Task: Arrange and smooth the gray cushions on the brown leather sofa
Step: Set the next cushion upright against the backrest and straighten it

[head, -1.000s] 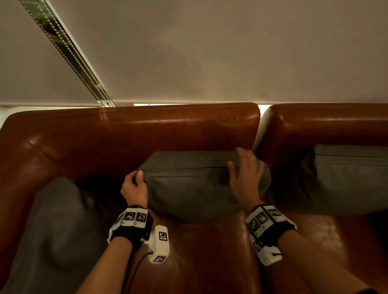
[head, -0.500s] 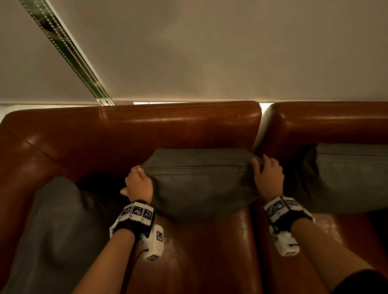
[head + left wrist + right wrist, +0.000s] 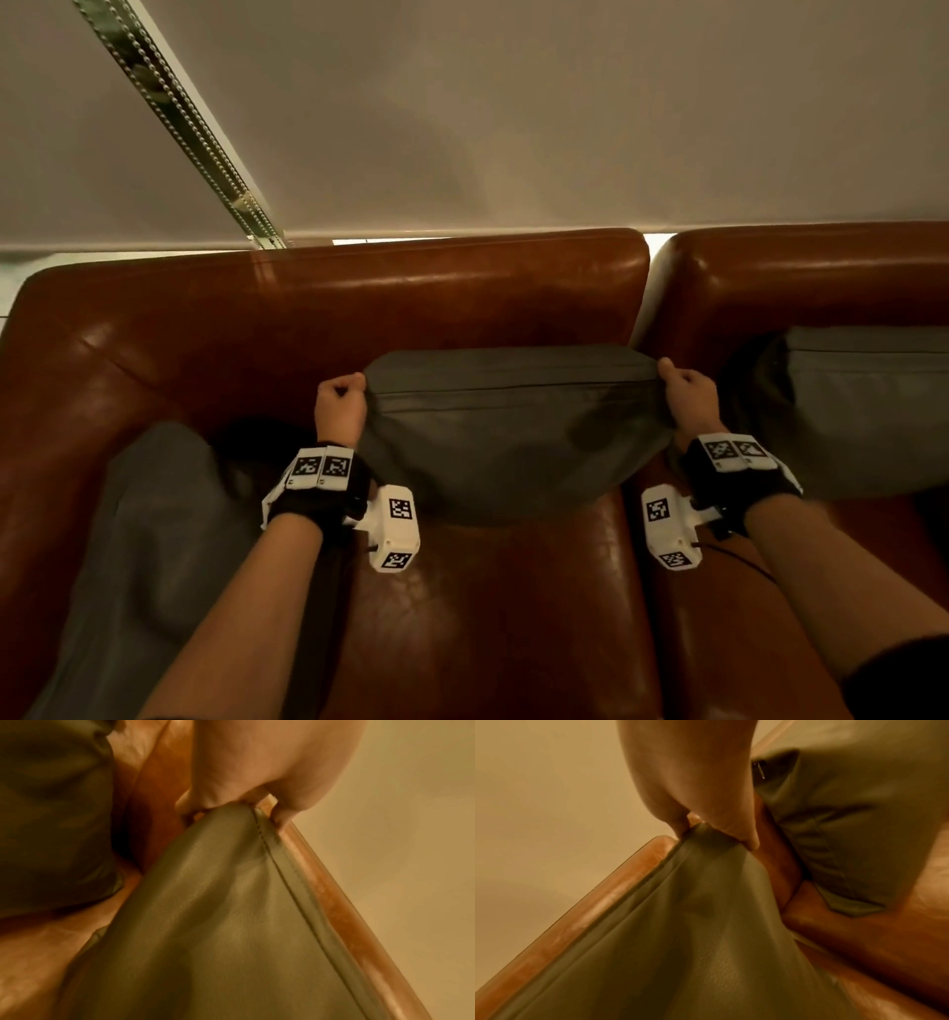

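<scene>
A gray cushion (image 3: 513, 426) leans against the backrest of the brown leather sofa (image 3: 359, 303), in the middle of the head view. My left hand (image 3: 341, 406) pinches its upper left corner and my right hand (image 3: 685, 393) pinches its upper right corner. The left wrist view shows the fingers (image 3: 285, 815) curled over the corner of the middle cushion (image 3: 218, 912). In the right wrist view that same cushion (image 3: 693, 923) is stretched taut from the pinching fingers (image 3: 746, 837). A second gray cushion (image 3: 862, 406) stands at the right, a third (image 3: 144, 555) lies slumped at the left.
The sofa seat (image 3: 488, 616) lies in front of the middle cushion. A pale roller blind (image 3: 513, 113) with a bead chain (image 3: 195, 133) hangs behind the sofa. A gap (image 3: 639, 308) splits the two backrest sections.
My right hand slid from the cushion's top face out to its right corner and took hold of it. My left hand rose slightly on the left corner. The cushion now stands taller and is stretched wider.
</scene>
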A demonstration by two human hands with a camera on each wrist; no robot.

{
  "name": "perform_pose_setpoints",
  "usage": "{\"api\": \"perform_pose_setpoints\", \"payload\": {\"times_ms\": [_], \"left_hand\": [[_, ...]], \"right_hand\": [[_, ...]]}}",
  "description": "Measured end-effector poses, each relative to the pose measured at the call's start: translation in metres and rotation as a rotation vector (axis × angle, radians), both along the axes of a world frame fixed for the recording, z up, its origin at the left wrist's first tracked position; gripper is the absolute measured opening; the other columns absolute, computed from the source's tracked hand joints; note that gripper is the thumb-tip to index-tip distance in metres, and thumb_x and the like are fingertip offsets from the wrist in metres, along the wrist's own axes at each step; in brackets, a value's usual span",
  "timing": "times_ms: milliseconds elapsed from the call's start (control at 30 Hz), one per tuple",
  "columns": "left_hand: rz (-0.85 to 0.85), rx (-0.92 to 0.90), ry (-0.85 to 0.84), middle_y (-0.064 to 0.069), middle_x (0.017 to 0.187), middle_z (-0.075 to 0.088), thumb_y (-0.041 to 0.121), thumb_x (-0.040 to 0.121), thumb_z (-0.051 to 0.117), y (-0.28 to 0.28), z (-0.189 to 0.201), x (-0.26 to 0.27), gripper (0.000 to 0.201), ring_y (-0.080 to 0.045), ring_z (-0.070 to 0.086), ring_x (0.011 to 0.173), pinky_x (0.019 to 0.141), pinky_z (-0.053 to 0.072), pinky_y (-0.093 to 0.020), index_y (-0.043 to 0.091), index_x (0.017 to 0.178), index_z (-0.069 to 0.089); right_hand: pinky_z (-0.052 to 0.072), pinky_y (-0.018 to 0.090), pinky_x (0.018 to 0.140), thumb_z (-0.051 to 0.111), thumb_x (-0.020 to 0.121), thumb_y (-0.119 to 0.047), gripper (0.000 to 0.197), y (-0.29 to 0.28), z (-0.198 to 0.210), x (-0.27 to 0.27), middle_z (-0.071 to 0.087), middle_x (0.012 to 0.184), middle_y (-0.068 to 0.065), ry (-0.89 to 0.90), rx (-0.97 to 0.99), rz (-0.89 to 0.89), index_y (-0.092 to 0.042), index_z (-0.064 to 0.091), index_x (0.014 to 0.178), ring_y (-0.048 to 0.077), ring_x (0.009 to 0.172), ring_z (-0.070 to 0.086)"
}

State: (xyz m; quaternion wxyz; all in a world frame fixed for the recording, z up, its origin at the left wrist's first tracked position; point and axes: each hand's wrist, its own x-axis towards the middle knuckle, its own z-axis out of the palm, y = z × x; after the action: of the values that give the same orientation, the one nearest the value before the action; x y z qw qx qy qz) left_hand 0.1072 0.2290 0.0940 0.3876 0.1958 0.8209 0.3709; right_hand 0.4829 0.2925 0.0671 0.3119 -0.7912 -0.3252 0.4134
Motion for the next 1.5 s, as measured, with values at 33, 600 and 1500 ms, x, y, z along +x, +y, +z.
{"api": "perform_pose_setpoints", "payload": {"times_ms": [33, 600, 1500], "left_hand": [[-0.016, 0.004, 0.018, -0.018, 0.126, 0.056, 0.027, 0.096, 0.049, 0.0, 0.001, -0.003, 0.036, -0.032, 0.05, 0.121, 0.102, 0.037, -0.038, 0.001, 0.12, 0.055], [-0.493, 0.2, 0.946, -0.006, 0.133, 0.051, 0.031, 0.098, 0.029, -0.02, -0.002, 0.058, 0.037, -0.025, 0.045, 0.127, 0.101, 0.019, -0.047, 0.02, 0.124, 0.053], [-0.216, 0.249, 0.468, -0.023, 0.096, 0.059, 0.028, 0.098, 0.046, -0.025, -0.025, -0.001, 0.034, -0.035, 0.055, 0.093, 0.078, 0.038, -0.035, -0.004, 0.096, 0.057]], "right_hand": [[0.047, 0.046, 0.099, 0.054, 0.094, -0.034, 0.029, 0.001, 0.001, 0.0, 0.063, 0.102, 0.013, 0.022, 0.001, -0.011, -0.007, 0.065, 0.097, 0.029, 0.104, 0.06], [0.005, 0.048, 0.113, 0.04, 0.095, -0.034, 0.044, -0.045, 0.019, -0.114, 0.048, 0.142, 0.006, -0.779, 0.449, 0.459, -0.015, 0.05, 0.133, 0.024, 0.141, 0.031], [0.049, 0.04, 0.088, 0.052, 0.095, -0.037, 0.041, -0.04, 0.002, -0.004, 0.066, 0.104, 0.018, -0.251, 0.192, 0.051, -0.001, 0.062, 0.112, 0.031, 0.1, 0.061]]}}
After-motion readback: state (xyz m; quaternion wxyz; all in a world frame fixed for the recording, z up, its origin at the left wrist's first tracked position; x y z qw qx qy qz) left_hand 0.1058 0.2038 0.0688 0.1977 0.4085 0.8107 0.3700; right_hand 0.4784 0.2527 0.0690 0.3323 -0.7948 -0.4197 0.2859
